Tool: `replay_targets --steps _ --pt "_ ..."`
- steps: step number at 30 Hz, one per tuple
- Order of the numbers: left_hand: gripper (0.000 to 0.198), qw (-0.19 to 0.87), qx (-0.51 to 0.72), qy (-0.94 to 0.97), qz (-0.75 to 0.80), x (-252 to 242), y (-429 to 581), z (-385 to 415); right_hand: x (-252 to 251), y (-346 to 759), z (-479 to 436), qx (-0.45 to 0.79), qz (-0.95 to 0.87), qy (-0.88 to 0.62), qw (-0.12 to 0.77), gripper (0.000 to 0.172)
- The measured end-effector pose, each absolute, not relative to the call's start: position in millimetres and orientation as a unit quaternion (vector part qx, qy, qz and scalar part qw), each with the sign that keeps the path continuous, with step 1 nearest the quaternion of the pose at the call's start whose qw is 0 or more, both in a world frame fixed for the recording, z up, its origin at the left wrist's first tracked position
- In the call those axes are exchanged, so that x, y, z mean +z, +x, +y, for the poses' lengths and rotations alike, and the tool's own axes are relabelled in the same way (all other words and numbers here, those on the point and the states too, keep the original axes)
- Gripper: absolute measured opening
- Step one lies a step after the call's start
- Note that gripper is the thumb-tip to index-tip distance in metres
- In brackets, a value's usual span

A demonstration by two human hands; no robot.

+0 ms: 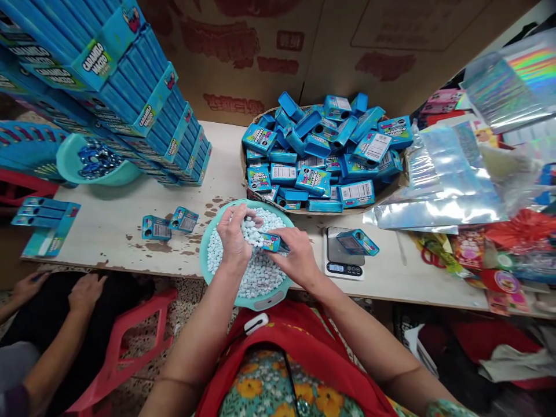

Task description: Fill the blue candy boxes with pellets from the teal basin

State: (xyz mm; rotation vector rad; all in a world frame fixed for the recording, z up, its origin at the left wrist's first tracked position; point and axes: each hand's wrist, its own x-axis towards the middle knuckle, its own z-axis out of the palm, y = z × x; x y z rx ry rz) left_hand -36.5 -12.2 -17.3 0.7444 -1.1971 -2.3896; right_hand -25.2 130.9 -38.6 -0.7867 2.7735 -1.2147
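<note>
A teal bowl full of small white candies stands at the near table edge. My left hand is cupped over the bowl, fingers closed round a handful of candies. My right hand grips a small blue candy box, its open end turned toward my left hand. A second blue box lies on a small digital scale just right of the bowl. Behind it, a wicker basket is heaped with several of the same blue boxes.
Tall stacks of blue display cartons fill the left rear. A teal bowl of blue pieces sits beside them. Two loose boxes lie left. Holographic bags pile right. Another person's hands rest lower left by a red stool.
</note>
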Motion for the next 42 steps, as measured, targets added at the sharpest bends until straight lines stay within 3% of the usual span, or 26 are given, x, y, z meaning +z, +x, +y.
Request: replay_targets --steps 31,38,42 --pt "0.026 0.191 -0.809 0.206 -0.516 -13.9 -34.3 -7.6 -32.3 -28.9 122.4 -0.439 0.877 -0.190 0.028 0.033" --pt "0.026 0.160 -0.838 0.161 -0.496 -9.0 -33.9 -19.5 -34.9 -33.1 126.4 -0.524 0.836 -0.149 0.064 0.031" --pt "0.025 0.194 -0.748 0.190 -0.606 -43.7 -41.3 -40.6 -32.5 -30.3 144.7 -0.576 0.805 -0.104 0.100 0.035"
